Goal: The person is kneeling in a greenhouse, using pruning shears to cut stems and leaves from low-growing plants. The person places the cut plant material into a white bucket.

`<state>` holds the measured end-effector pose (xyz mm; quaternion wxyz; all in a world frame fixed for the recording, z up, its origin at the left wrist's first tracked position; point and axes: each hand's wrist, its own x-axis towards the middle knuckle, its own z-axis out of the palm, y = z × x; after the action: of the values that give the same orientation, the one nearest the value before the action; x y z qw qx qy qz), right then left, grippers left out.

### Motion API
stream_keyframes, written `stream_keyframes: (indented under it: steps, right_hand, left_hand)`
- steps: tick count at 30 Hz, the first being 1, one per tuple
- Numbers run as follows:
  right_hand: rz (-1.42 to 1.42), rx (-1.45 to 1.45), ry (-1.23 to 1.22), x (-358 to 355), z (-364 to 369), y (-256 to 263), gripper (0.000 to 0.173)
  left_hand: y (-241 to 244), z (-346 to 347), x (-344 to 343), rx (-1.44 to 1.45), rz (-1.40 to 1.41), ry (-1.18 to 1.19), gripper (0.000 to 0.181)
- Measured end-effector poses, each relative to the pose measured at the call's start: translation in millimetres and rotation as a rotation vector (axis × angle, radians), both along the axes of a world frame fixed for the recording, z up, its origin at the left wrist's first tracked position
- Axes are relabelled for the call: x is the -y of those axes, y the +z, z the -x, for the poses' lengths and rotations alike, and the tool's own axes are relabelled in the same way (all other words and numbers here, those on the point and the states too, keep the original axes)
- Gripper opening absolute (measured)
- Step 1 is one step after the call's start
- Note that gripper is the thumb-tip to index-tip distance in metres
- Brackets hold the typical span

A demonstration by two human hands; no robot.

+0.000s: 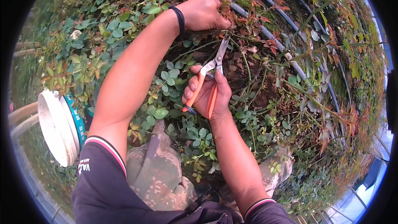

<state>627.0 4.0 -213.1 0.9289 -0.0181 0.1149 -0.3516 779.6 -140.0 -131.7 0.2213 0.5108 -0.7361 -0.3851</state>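
Note:
My right hand is wrapped around orange-handled pruning shears, whose metal blades point up toward a thin green stem. Just above the blade tips, my left hand is at the reddish young leaves of a rose bush, its fingertips bent down. Those fingertips are partly hidden by leaves, so whether they pinch a stem cannot be told. Low green rose foliage surrounds both hands. Around my left wrist is a dark band.
Gray irrigation pipes curve over mossy soil at the upper right. Long rose stems stick out on the right. A white plastic bucket lies tilted at the left, near wooden poles. My knees in camouflage trousers are among the plants.

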Motion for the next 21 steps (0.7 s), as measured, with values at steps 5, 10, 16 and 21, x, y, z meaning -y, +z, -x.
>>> stream_keyframes:
  steps: [5,10,16,21]
  right_hand:
    - [0.005,0.002,-0.024,-1.8,-4.4,2.4,0.057]
    - [-0.014,0.008,-0.055,-0.7,-6.6,-3.0,0.049]
    - [0.061,-0.374,0.136,-23.1,11.2,15.4,0.045]
    - [0.068,-0.480,0.232,-33.9,50.6,56.2,0.047]
  left_hand:
    - [-8.5,-4.8,1.6,0.135,0.052,0.031,0.041]
    - [-12.0,-5.6,4.4,0.045,0.086,0.022,0.040]
    - [-9.2,-10.7,5.8,-0.345,-0.258,0.109,0.026]
    - [-21.1,-8.4,5.9,-0.371,-0.257,0.144,0.020]
